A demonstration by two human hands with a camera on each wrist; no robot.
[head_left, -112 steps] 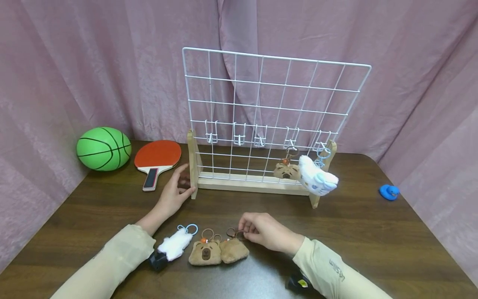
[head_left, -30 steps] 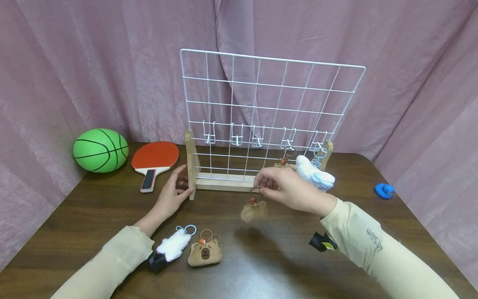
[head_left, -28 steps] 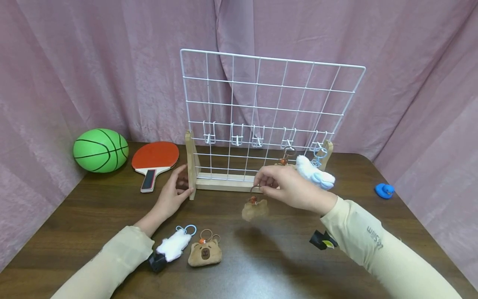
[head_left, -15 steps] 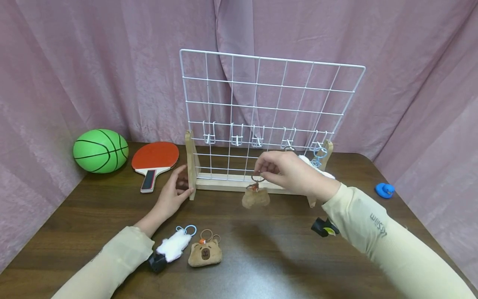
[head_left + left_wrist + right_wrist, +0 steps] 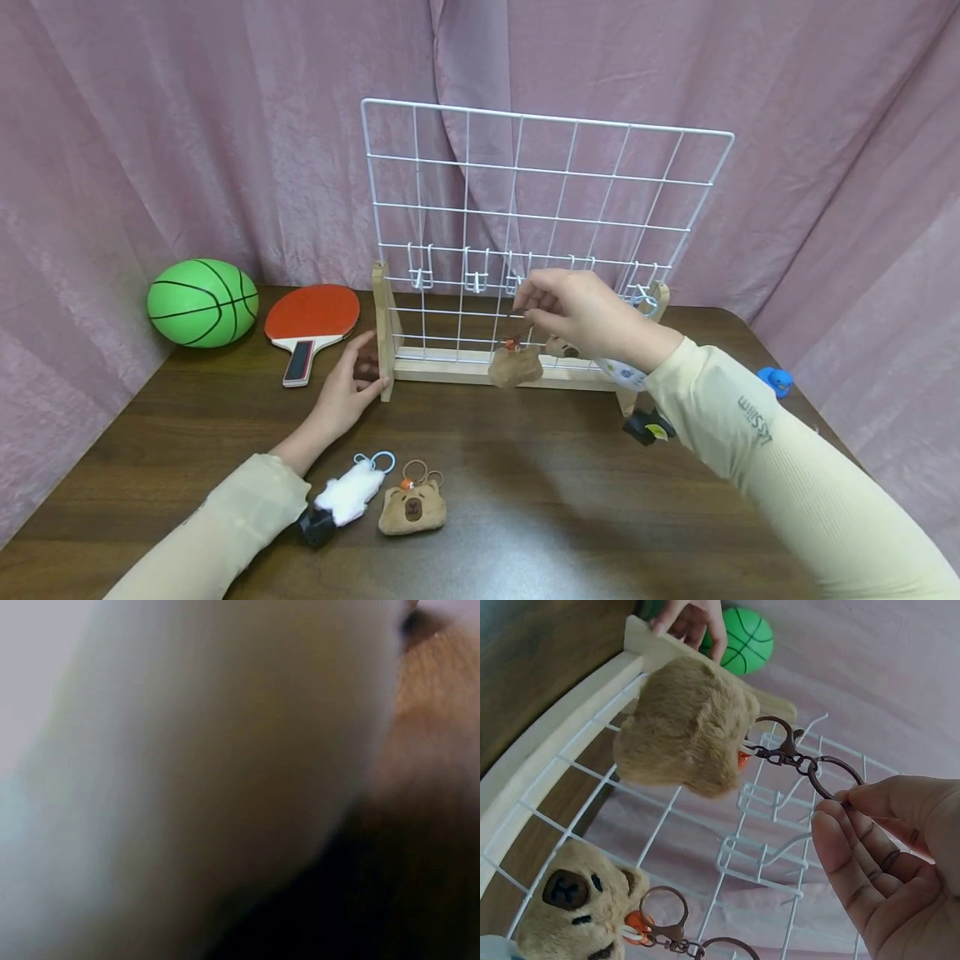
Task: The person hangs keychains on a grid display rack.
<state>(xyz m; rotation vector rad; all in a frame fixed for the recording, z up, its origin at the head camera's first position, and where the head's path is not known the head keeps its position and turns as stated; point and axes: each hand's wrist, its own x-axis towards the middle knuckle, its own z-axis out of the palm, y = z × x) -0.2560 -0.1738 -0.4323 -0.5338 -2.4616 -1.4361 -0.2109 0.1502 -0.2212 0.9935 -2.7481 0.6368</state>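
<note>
My right hand [image 5: 581,317] pinches the brown metal ring [image 5: 836,778] of a capybara plush keychain [image 5: 515,367], its furry back showing. The keychain hangs just in front of the white wire grid rack [image 5: 547,218], close to its hooks [image 5: 769,859]. Another capybara keychain [image 5: 577,900] hangs on the rack, beside a white plush keychain [image 5: 622,372] partly hidden by my right arm. At the rack's left end, my left hand [image 5: 345,392] grips the wooden upright [image 5: 384,333], thumb in front. A blurred pale surface fills most of the left wrist view.
On the table [image 5: 480,550] lie a white plush keychain [image 5: 351,492] with a blue ring and a capybara keychain [image 5: 412,507]. A green ball [image 5: 202,302] and a red paddle [image 5: 313,310] stand left of the rack, a blue rubber duck [image 5: 777,381] to its right.
My right hand has picked the capybara keychain off the table and raised it to the hooks, rising further in the last second. The left hand has stayed on the upright.
</note>
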